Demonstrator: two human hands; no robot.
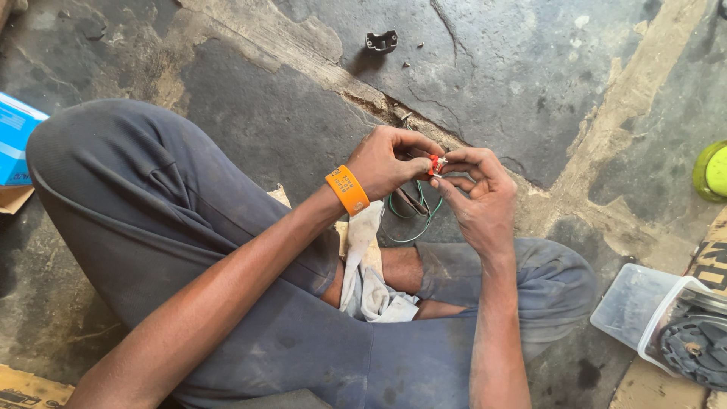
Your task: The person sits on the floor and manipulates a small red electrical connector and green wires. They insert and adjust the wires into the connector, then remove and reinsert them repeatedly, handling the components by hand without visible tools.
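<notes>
Both hands, left hand (388, 163) and right hand (478, 193), pinch a small red-and-white connector (435, 164) between their fingertips.

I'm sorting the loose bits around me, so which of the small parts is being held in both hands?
The small red and white part, pinched between the left hand and right hand. The dark metal bracket lies untouched on the cracked floor, farther away.

red part (435, 164): mostly hidden by fingers | blue box (15, 136): cut by left edge
</notes>
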